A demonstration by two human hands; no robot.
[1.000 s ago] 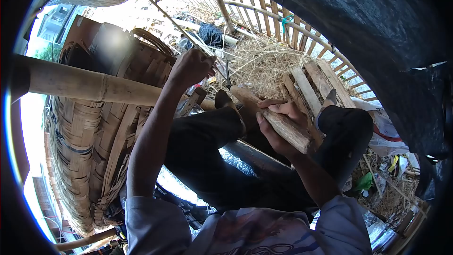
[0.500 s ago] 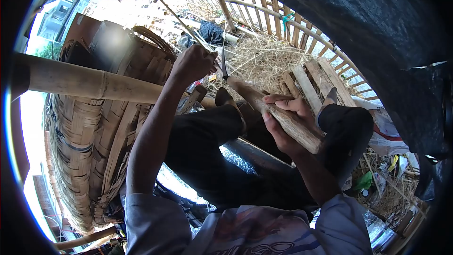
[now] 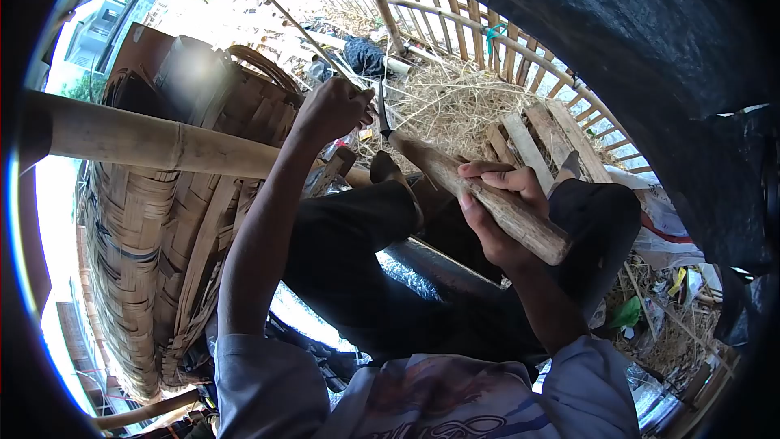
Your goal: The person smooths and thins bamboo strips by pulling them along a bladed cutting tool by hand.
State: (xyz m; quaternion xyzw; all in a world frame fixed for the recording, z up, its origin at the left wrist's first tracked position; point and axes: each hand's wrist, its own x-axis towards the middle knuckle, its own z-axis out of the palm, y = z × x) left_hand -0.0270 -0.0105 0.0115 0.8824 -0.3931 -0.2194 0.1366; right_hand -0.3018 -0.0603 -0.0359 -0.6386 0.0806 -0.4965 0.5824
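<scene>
The left hand [image 3: 335, 107] has its fingers closed around a thin brown stick [image 3: 314, 42]; the right hand [image 3: 505, 210], around a wooden-handled, dark-bladed knife [image 3: 435, 162].

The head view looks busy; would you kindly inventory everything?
Knife: 1, tan and dark, centre
Stick: 1, brown, upper centre
Basketwork: at least 1, tan, left
Bamboo pole: 1, tan, left
Fence: 1, brown, top
Straw: uncountable, pale, upper centre
Slats: several, brownish, centre right
Sheeting: 2 areas, grey and black, top
Scraps: several, mixed, lower right
Trousers: 1 pair, dark, below centre
Shirt: 1, pale, bottom
Left hand: 1, bare, holding stick
Right hand: 1, bare, holding knife
</scene>
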